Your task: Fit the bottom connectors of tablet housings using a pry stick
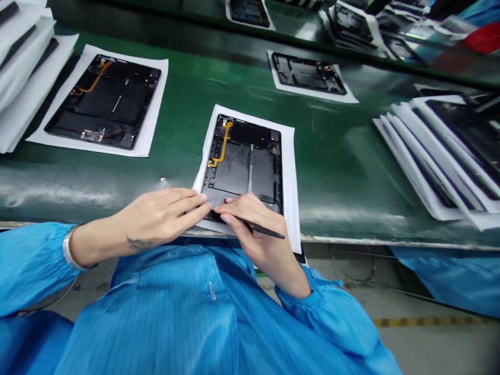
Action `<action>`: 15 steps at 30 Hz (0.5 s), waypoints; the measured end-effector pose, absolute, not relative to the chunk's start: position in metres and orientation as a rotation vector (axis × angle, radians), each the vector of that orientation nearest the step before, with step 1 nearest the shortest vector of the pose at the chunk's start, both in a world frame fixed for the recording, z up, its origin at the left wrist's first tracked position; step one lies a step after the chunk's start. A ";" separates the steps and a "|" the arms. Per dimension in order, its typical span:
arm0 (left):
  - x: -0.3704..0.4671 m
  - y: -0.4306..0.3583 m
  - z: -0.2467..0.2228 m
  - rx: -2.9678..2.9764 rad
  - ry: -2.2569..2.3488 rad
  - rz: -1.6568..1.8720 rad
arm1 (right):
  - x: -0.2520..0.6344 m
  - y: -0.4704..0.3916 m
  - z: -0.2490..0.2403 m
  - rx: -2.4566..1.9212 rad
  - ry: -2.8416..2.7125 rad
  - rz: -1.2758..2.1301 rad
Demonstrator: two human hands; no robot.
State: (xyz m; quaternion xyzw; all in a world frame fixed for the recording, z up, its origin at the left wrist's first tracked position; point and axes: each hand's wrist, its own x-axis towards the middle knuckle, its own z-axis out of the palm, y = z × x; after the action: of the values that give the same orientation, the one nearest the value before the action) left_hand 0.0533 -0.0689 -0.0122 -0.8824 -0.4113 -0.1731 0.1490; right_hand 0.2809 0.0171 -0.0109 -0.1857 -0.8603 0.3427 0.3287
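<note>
A tablet back housing [246, 161], with dark battery cells and an orange flex cable [224, 146], lies on a white sheet [289, 182] at the table's front edge. My left hand [164, 213] is open, its fingers stretched out together, fingertips resting on the housing's lower left corner. In my right hand [258, 224] are slim black tweezers [267, 231], gripped like a pen, their back end pointing right. Their tips are hidden by my fingers over the lower part of the housing. A greyish patch [214, 197] shows between my two hands; I cannot tell what it is.
Another open tablet housing [113, 104] lies on paper at left, beside a stack of white sheets [31, 94]. A third housing [308, 73] is farther back on the green table [187, 94]. Housings interleaved with paper [441, 161] are stacked at right. Behind runs a raised shelf with more housings.
</note>
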 end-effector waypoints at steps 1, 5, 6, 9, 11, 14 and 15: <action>0.055 -0.070 -0.012 -2.523 -1.184 -0.459 | 0.286 0.018 -0.010 -0.499 -2.253 0.885; 0.070 -0.072 -0.005 -2.451 -1.156 -0.347 | 0.305 0.018 -0.004 -0.585 -2.259 0.839; 0.074 -0.071 -0.003 -2.437 -1.151 -0.333 | 0.308 0.017 -0.002 -0.597 -2.268 0.829; 0.083 -0.065 0.001 -2.425 -1.143 -0.310 | 0.312 0.016 0.000 -0.600 -2.297 0.800; 0.085 -0.061 0.001 -2.434 -1.132 -0.310 | 0.311 0.015 0.001 -0.593 -2.301 0.778; 0.087 -0.058 -0.002 -2.446 -1.099 -0.322 | 0.310 0.013 0.002 -0.581 -2.325 0.739; 0.088 -0.058 -0.002 -2.450 -1.091 -0.327 | 0.310 0.013 0.002 -0.568 -2.355 0.725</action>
State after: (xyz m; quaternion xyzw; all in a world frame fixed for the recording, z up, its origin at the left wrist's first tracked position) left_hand 0.0876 -0.0581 -0.0025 -0.8849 -0.3941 -0.1181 0.2181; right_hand 0.3105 0.0126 0.0022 -0.2143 -0.8878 0.2734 0.3018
